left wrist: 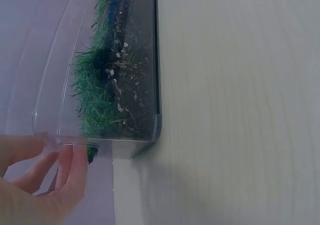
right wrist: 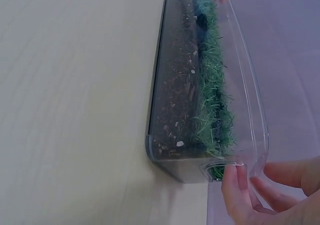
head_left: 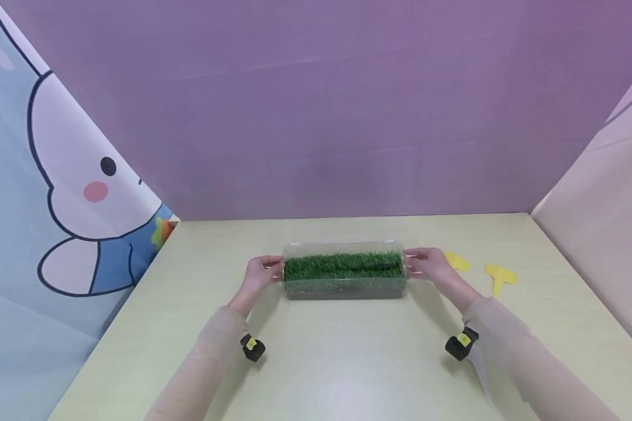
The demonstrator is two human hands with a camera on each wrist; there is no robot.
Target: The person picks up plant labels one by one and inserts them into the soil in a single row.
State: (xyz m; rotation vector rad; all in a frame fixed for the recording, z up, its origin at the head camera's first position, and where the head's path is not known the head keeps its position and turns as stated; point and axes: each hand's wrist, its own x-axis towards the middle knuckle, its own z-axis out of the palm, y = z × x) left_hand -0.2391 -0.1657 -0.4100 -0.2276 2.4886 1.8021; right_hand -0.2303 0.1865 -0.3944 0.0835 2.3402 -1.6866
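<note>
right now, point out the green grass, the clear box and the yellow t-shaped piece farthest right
green grass [head_left: 342,261]: head view, middle of its back strip
clear box [head_left: 342,248]: head view, bare back wall above the grass
yellow t-shaped piece [head_left: 499,273]: head view, its wide head

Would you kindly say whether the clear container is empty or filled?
Filled partway: the clear container shows brown soil through its side, with green grass above.

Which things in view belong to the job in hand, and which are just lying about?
In the job:
Clear box
Green grass and dark soil inside it
Left hand and right hand, gripping opposite ends

Apparently just lying about:
Yellow T-shaped piece
Second yellow piece, partly hidden
Pale pointed piece, partly hidden
</note>
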